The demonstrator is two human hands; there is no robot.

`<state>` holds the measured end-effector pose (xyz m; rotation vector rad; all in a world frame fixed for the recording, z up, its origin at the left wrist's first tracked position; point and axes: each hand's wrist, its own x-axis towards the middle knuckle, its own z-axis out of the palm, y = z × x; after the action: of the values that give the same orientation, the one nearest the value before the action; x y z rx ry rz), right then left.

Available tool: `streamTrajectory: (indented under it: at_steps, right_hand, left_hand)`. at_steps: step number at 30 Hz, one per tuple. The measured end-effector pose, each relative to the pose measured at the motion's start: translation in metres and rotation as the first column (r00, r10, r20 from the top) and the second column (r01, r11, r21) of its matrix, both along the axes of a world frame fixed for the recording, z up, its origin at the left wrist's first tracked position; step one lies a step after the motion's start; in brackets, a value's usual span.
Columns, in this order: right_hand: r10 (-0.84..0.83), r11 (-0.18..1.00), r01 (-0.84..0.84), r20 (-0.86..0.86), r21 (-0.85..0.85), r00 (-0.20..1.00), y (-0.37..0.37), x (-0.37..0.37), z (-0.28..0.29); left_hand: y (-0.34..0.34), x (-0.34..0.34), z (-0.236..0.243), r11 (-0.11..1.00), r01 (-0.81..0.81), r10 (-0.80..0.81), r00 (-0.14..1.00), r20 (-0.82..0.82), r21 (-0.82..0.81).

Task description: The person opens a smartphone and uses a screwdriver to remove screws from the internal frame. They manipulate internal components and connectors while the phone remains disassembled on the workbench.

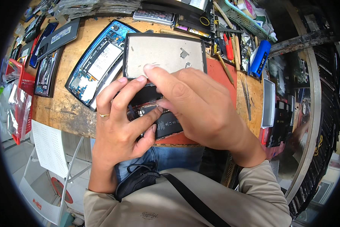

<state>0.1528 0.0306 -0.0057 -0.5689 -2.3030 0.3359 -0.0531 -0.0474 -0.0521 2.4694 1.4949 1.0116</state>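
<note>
An opened phone (pixel 165 125) with a dark battery lies over the red mat (pixel 221 72), its black upper part (pixel 142 94) raised behind it. My left hand (pixel 122 123) grips it from the left, fingers over the top and thumb at the lower left edge. My right hand (pixel 202 108) is curled at its upper right, thumb and fingers closed at the inner edge; what exactly they pinch is hidden. Just behind my fingers is a shallow tray (pixel 162 51) with small metal parts. A larger opened phone (pixel 98 64) with blue edging lies to the left.
Tweezers (pixel 247 98), a brass-coloured tool (pixel 225 68), red-handled pliers (pixel 228 45) and a blue cylinder (pixel 260 58) lie right. A grey case (pixel 267 102) is beside them. A red basket (pixel 24 83) and more devices (pixel 45 75) sit left, a green basket (pixel 242 19) behind.
</note>
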Motion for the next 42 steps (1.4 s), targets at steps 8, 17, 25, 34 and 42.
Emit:
streamTrajectory:
  at_steps: [8,17,25,34,42]
  right_hand:
    - [0.023,1.000,-0.023,0.006,0.005,1.000,-0.0002,0.0003,0.0014]
    - [-0.005,0.998,0.002,0.043,0.064,0.999,-0.0023,0.0014,0.0027]
    - [-0.052,0.997,0.047,0.074,0.067,0.996,-0.0037,0.0031,0.0024]
    - [-0.038,0.998,0.035,0.073,0.049,0.997,-0.0030,0.0011,0.0043]
    - [0.011,0.999,-0.011,0.013,0.034,1.000,-0.0030,-0.0029,0.0039]
  left_hand:
    - [-0.0015,-0.0010,-0.0030,1.000,0.004,-0.004,1.000,0.007,0.011]
    - [-0.0017,-0.0007,-0.0046,1.000,0.004,-0.004,1.000,0.013,0.013]
    - [-0.0018,-0.0005,-0.0008,1.000,0.001,-0.001,1.000,0.005,-0.012]
    - [-0.0026,-0.0003,-0.0029,1.000,-0.008,0.008,1.000,0.009,-0.003]
    - [-0.0012,-0.0012,-0.0051,1.000,0.004,-0.004,1.000,0.018,0.026]
